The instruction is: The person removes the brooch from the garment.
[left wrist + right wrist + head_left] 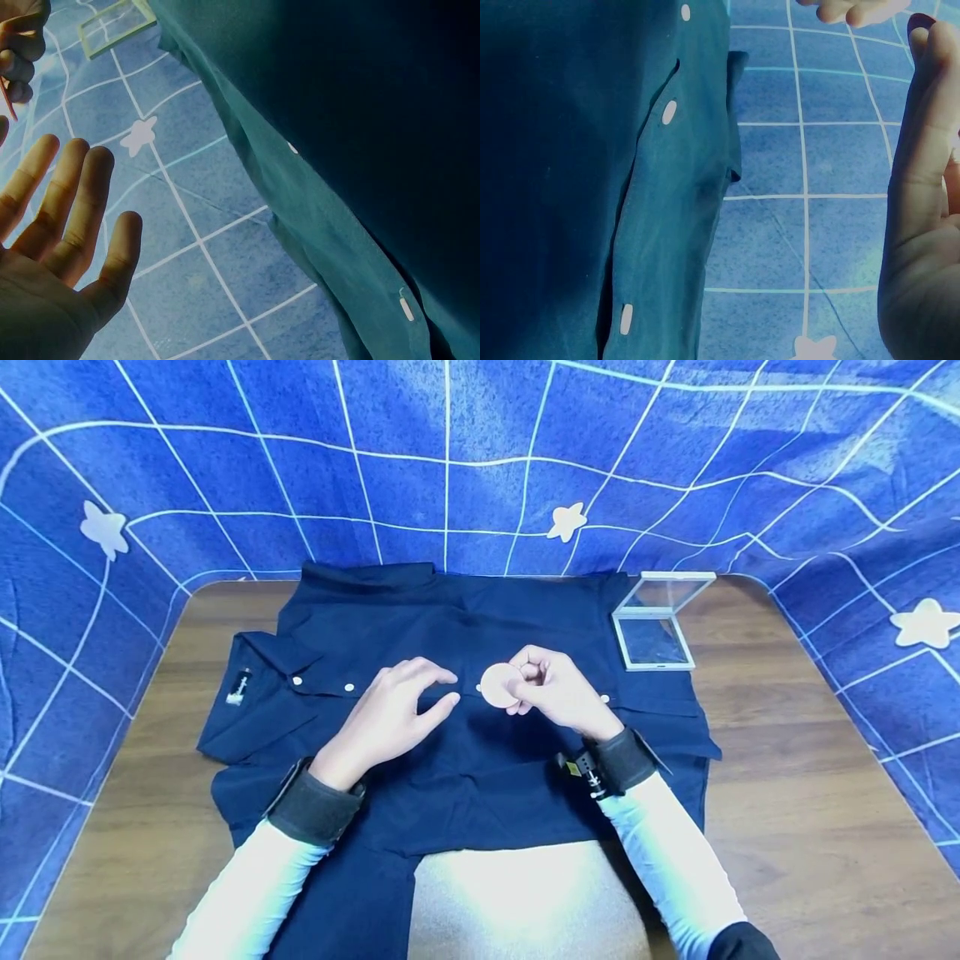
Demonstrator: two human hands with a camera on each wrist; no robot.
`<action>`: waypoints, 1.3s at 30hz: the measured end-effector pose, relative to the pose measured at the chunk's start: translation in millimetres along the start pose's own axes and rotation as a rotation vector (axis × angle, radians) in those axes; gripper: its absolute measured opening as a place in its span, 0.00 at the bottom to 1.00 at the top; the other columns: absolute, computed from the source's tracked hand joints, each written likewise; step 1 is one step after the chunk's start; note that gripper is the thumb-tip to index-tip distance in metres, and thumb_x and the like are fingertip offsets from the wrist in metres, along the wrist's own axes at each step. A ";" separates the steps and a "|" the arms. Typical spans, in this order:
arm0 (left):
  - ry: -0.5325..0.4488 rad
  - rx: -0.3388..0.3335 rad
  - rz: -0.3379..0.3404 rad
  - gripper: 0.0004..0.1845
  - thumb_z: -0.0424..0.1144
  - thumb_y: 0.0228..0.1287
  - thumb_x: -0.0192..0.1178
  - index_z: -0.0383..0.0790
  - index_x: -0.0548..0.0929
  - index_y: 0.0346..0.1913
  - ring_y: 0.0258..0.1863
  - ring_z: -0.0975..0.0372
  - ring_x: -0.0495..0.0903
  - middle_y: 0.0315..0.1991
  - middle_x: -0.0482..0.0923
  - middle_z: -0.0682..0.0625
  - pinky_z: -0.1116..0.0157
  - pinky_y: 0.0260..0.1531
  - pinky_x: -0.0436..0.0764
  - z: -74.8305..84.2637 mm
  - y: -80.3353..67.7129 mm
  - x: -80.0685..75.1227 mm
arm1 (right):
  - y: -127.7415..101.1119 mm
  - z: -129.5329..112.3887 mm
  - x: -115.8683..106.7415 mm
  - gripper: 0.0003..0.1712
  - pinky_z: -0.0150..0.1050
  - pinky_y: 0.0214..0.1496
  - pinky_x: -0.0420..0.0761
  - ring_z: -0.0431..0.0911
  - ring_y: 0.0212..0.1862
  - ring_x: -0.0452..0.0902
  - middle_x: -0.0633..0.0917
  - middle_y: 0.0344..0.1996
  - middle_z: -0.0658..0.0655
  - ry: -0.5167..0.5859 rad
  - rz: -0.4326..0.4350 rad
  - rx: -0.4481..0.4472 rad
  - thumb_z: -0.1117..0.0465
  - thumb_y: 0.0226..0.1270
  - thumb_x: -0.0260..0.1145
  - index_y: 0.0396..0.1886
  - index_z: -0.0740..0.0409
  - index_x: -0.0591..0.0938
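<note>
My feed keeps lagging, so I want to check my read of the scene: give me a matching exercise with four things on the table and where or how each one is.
Things:
1. shirt
2. round pad
3. clear case
4. left hand

States:
A. pinched in the right hand
B. lying open at the shirt's far right corner
C. spread flat across the wooden table
D. fingers relaxed, resting on the button placket

Pairs: 1-C, 2-A, 3-B, 4-D

Shirt label (238, 687): prob. illegible.
</note>
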State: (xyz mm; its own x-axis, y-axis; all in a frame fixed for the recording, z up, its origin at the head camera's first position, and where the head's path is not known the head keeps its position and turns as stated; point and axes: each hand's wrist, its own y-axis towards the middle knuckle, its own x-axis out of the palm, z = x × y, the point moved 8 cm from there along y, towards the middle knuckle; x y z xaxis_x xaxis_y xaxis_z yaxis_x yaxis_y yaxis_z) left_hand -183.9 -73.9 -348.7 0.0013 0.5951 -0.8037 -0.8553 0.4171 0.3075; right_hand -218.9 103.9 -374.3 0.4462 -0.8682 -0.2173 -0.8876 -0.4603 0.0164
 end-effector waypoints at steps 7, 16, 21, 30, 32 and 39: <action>0.003 0.006 0.000 0.13 0.44 0.67 0.61 0.42 0.85 0.48 0.48 0.53 0.81 0.47 0.84 0.47 0.49 0.52 0.75 -0.8 0.5 0.1 | 0.4 -0.6 -1.0 0.06 0.32 0.28 0.82 0.39 0.22 0.82 0.86 0.22 0.48 -0.012 0.034 -0.015 0.70 0.66 0.60 0.38 0.71 0.77; 0.007 -0.004 -0.015 0.13 0.45 0.68 0.60 0.42 0.85 0.49 0.51 0.53 0.81 0.48 0.83 0.48 0.49 0.53 0.74 -2.0 0.6 2.0 | 0.4 -1.6 0.7 0.10 0.33 0.29 0.83 0.39 0.22 0.83 0.87 0.25 0.58 -0.085 0.049 -0.018 0.67 0.68 0.60 0.42 0.71 0.80; 0.003 -0.010 -0.025 0.14 0.45 0.68 0.60 0.41 0.85 0.50 0.51 0.53 0.80 0.48 0.83 0.47 0.49 0.53 0.74 -1.5 0.5 3.1 | 0.6 -2.8 3.3 0.10 0.34 0.29 0.83 0.39 0.22 0.83 0.86 0.24 0.56 -0.087 0.037 -0.065 0.66 0.68 0.60 0.42 0.70 0.81; -0.019 -0.010 -0.020 0.13 0.44 0.68 0.60 0.42 0.85 0.50 0.47 0.54 0.81 0.48 0.83 0.47 0.50 0.50 0.75 -0.1 0.5 0.3 | 2.4 -0.9 8.2 0.10 0.34 0.30 0.83 0.40 0.25 0.84 0.87 0.26 0.56 -0.054 0.011 -0.055 0.66 0.68 0.61 0.43 0.70 0.80; -0.029 -0.012 -0.021 0.13 0.44 0.68 0.60 0.42 0.85 0.50 0.46 0.54 0.81 0.48 0.83 0.47 0.50 0.50 0.75 -0.3 0.4 -0.3 | 2.4 0.0 9.0 0.10 0.34 0.30 0.83 0.40 0.25 0.84 0.87 0.27 0.58 -0.057 0.007 -0.051 0.66 0.69 0.61 0.44 0.70 0.79; -0.050 0.001 -0.020 0.13 0.44 0.68 0.61 0.42 0.85 0.50 0.45 0.54 0.80 0.47 0.83 0.48 0.52 0.49 0.76 -0.8 0.3 -1.2 | 2.2 -0.1 10.8 0.10 0.34 0.31 0.83 0.40 0.25 0.84 0.87 0.28 0.62 -0.053 0.006 -0.054 0.67 0.70 0.61 0.45 0.71 0.78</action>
State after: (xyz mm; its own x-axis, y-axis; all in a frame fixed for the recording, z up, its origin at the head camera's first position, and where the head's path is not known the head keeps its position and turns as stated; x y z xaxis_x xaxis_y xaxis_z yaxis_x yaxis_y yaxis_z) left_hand -184.6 -75.0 -348.0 0.0443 0.6201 -0.7833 -0.8545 0.4298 0.2919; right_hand -216.0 93.5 -376.5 0.4327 -0.8607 -0.2682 -0.8822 -0.4655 0.0705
